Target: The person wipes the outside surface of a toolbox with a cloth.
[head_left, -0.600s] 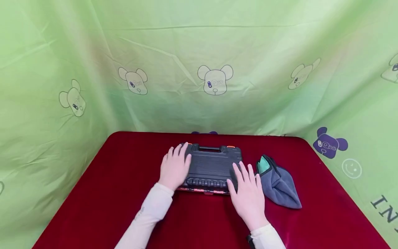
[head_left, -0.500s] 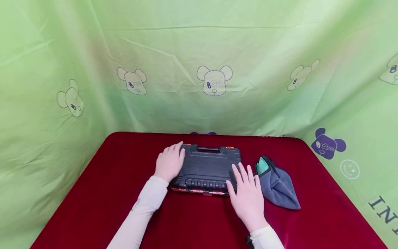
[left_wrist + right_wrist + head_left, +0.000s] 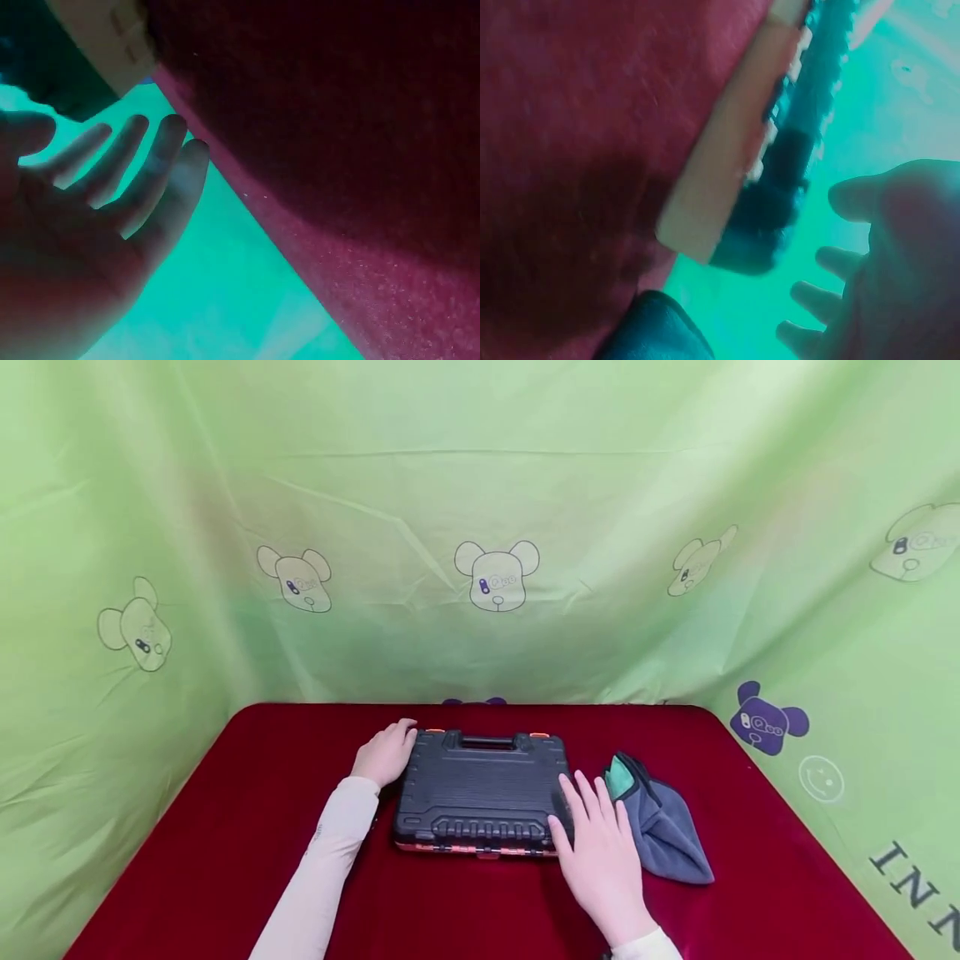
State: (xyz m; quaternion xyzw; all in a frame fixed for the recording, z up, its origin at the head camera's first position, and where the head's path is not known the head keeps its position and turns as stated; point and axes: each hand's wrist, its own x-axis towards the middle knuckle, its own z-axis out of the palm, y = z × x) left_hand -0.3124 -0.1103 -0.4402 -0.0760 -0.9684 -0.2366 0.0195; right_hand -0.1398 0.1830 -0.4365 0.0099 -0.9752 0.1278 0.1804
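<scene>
A black plastic tool case [image 3: 480, 789] with a carry handle at its far side and orange latches lies flat on the red tabletop. My left hand [image 3: 384, 753] is beside the case's far left edge, fingers extended and slightly bent; in the left wrist view its fingers are spread, with nothing in them. Over the case's near right corner hovers my right hand [image 3: 602, 860], fingers straight and spread. From the right wrist view, a gap shows between this hand [image 3: 907, 255] and the side of the case [image 3: 772, 150]. Whether the left fingertips touch the case, I cannot tell.
A grey cloth pouch [image 3: 667, 835] with a green lining lies just right of the case, close to the right hand. The red-covered table [image 3: 450, 910] ends at a rounded far edge. Green printed curtains [image 3: 375, 643] enclose it at the back and sides.
My left hand has moved left, off the top of the case to its left edge. The right hand has stayed over the near right corner. The whole head view has shifted slightly.
</scene>
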